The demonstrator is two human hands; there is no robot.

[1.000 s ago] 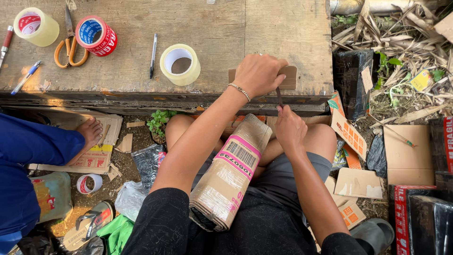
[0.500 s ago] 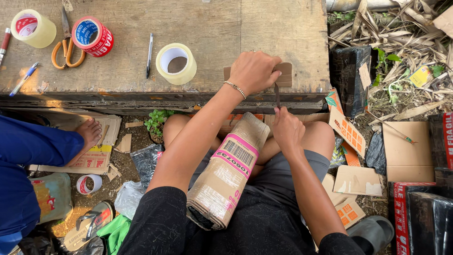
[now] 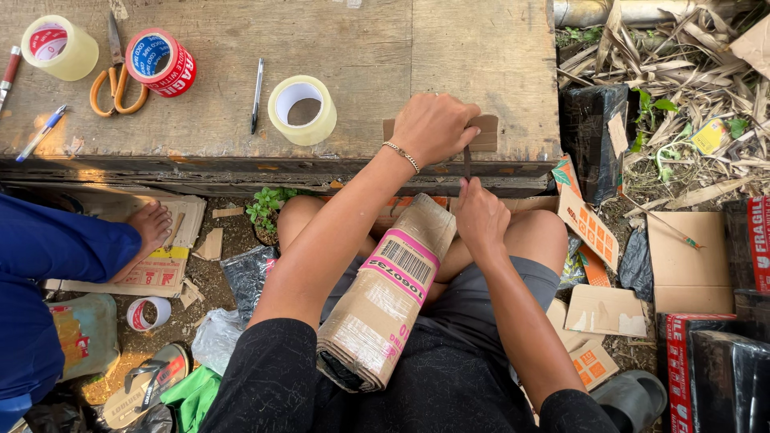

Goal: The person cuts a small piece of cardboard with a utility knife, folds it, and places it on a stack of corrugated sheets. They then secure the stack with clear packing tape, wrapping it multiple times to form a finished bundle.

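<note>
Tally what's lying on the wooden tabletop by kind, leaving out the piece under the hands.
Tape rolls: 3 – yellowish, red, clear
Scissors: 1
Pens: 3 – black, blue, red-tipped
Total: 7

Outdoors, daylight, sun patch on the left end of a worn wooden table (image 3: 361, 48). Below the table: bare dirt ground (image 3: 241, 240) strewn with cardboard scraps (image 3: 605, 309) and black plastic. Right of the table: dry leaves (image 3: 690, 72), green weeds, a pipe (image 3: 585, 11) lying above them.
</note>
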